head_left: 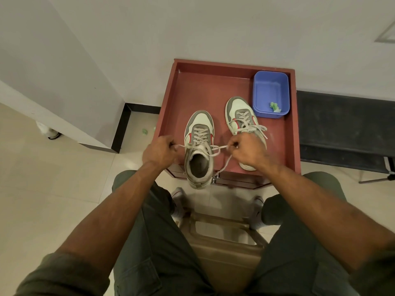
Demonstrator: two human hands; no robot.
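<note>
Two white and grey sneakers with red trim stand on a reddish-brown table (203, 88). The left sneaker (199, 127) has its heel hanging over the table's front edge. My left hand (159, 151) pinches one end of its grey lace (202, 147) and my right hand (248, 151) pinches the other, with the lace stretched taut across the shoe's opening between them. A loose lace end hangs down under my right hand. The right sneaker (240, 114) stands behind my right hand, which hides its heel; its laces are tied in a bow.
A blue plastic tub (271, 92) holding a green scrap (275, 106) sits at the table's back right corner. A dark bench (342, 124) stands to the right. My knees and a stool frame are below the table, and a white wall is behind it.
</note>
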